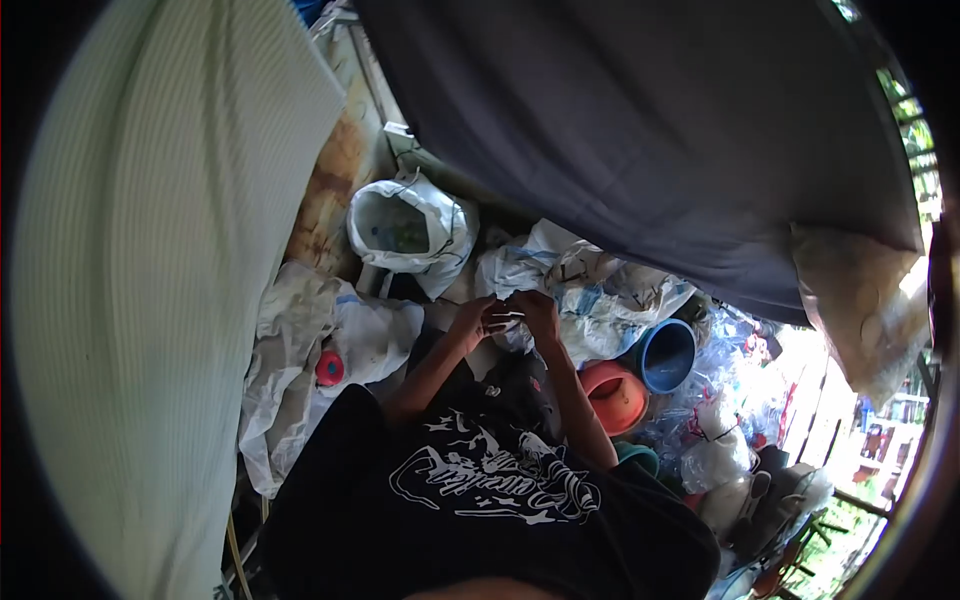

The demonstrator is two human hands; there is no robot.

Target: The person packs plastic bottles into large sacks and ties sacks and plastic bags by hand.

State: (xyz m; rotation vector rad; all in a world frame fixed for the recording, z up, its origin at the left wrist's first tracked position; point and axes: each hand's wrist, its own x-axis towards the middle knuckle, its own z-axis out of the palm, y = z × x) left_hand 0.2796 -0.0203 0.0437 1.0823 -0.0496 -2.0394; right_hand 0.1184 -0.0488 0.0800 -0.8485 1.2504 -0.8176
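Observation:
In the middle of the head view, my left hand (474, 324) and my right hand (538, 316) are close together in front of my body. The fingers of both are bent and closed at the near edge of a white plastic sack (515, 268). Pale material shows between the fingertips, but fine detail there is too small to make out. Just beyond, to the left, an open white woven sack (445, 225) stands with its mouth toward me and a dark cord at its rim.
Right of my arm lie a red-orange bucket (612, 397) and a blue bucket (668, 357), then clear plastic bottles and bags (715, 385). White sacking (365, 340) with a red round item (329, 368) lies left. A striped cloth (160, 250) and a dark cloth (640, 120) hang around me.

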